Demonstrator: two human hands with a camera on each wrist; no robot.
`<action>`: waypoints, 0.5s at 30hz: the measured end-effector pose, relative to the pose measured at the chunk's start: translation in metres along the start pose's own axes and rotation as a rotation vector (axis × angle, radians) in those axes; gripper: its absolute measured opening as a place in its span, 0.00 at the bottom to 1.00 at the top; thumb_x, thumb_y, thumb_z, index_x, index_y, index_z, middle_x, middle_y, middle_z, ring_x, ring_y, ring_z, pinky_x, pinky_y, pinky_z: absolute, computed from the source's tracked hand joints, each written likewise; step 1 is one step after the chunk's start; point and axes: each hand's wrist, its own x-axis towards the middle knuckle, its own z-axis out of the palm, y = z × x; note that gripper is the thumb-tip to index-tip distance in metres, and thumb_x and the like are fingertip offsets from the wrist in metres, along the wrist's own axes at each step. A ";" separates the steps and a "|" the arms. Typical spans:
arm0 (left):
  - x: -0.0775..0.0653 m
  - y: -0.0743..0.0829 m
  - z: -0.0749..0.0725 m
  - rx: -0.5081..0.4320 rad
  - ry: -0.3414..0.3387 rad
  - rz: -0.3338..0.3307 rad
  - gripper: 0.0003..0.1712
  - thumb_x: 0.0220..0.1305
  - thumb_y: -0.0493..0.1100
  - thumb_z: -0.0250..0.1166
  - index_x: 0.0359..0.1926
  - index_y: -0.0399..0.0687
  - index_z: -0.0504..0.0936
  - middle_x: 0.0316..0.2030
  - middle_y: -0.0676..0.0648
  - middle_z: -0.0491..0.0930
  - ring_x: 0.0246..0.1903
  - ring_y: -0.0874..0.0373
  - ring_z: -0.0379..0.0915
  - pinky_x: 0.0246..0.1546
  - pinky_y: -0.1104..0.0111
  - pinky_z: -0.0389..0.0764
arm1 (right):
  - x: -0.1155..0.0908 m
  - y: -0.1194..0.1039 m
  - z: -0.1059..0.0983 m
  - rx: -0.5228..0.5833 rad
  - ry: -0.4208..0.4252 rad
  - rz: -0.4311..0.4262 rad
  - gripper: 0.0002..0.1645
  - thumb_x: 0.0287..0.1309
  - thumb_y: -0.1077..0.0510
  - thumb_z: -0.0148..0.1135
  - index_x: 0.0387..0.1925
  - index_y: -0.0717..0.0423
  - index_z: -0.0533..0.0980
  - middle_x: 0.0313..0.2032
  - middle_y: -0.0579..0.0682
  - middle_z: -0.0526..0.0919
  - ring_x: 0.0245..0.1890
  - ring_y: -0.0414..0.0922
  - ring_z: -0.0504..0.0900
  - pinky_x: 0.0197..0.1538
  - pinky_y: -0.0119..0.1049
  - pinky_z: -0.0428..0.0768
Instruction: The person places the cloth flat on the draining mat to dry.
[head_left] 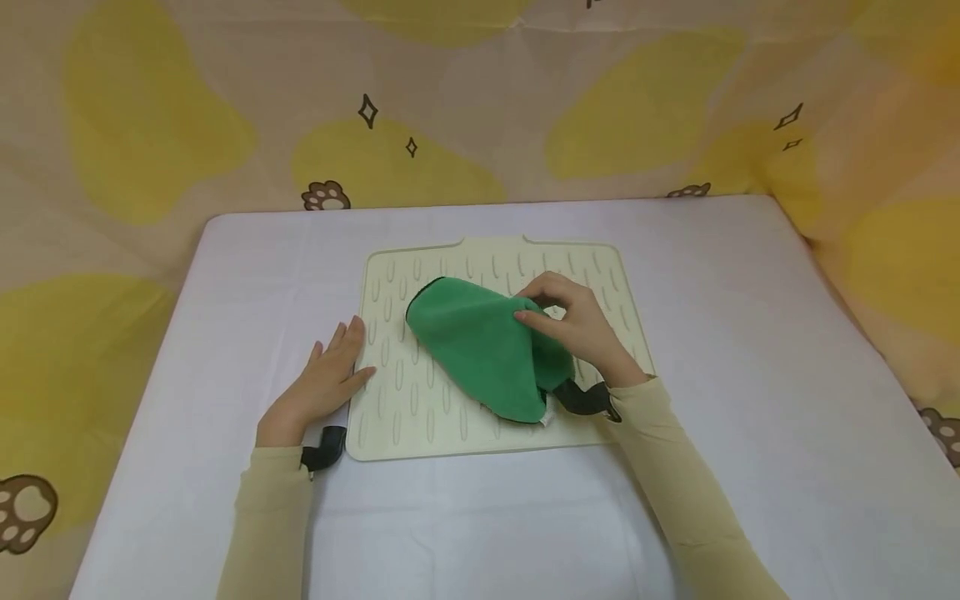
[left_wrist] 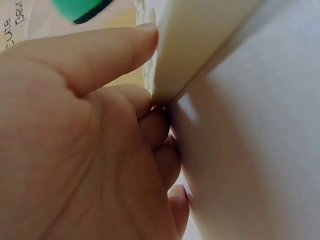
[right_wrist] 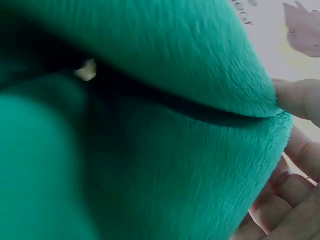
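Observation:
A green fleecy cloth with a dark edge hangs in folds over a cream ridged mat. My right hand pinches the cloth's upper right part between thumb and fingers. Up close in the right wrist view, the cloth folds around a dark hollow, its ridge held at the fingertips. Along the mat's left edge rests my left hand, fingers extended. In the left wrist view the thumb of this hand touches the mat's side, and the other fingers reach down by the white surface.
A white-covered table lies under the mat. Behind it hangs a patterned curtain with yellow patches and paw prints. Black wrist-camera mounts sit at both cuffs; the right one is over the mat beside the cloth.

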 end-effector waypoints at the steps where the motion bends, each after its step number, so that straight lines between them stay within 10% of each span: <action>1: 0.000 0.000 0.000 0.001 -0.002 -0.004 0.43 0.70 0.44 0.51 0.71 0.30 0.36 0.71 0.33 0.36 0.70 0.40 0.25 0.65 0.43 0.27 | -0.001 0.004 0.001 -0.014 -0.020 0.011 0.05 0.56 0.66 0.65 0.36 0.59 0.80 0.36 0.50 0.79 0.35 0.42 0.78 0.44 0.37 0.78; 15: 0.001 0.004 -0.004 0.021 -0.034 -0.016 0.43 0.71 0.44 0.51 0.71 0.29 0.36 0.71 0.33 0.36 0.70 0.39 0.25 0.64 0.42 0.28 | -0.008 0.041 0.020 -0.138 -0.163 0.114 0.08 0.54 0.64 0.67 0.38 0.59 0.80 0.37 0.51 0.81 0.41 0.47 0.79 0.48 0.41 0.77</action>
